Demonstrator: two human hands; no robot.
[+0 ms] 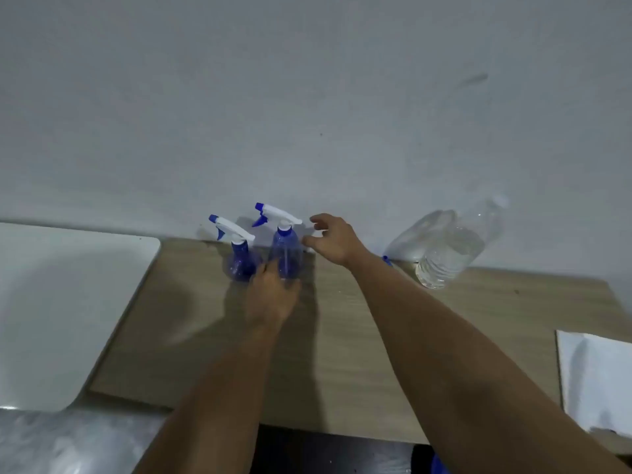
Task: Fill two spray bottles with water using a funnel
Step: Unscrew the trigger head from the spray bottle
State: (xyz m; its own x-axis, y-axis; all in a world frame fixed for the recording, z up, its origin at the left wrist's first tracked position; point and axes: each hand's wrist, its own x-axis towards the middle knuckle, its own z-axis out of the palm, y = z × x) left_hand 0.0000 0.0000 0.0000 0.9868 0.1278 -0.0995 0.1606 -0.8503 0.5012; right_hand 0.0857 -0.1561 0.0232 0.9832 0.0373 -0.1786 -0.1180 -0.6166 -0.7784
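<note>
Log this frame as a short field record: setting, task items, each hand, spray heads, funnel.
setting: wooden counter against a wall, white sink at left
spray bottles: two blue, upright, side by side; left bottle, right bottle
water bottle: large, clear, holds water, at right by the wall
left hand: holds base of right bottle
right hand: open, fingers loosely curled, beside right bottle's neck, not gripping
spray heads: both still on
funnel: cannot tell
</note>
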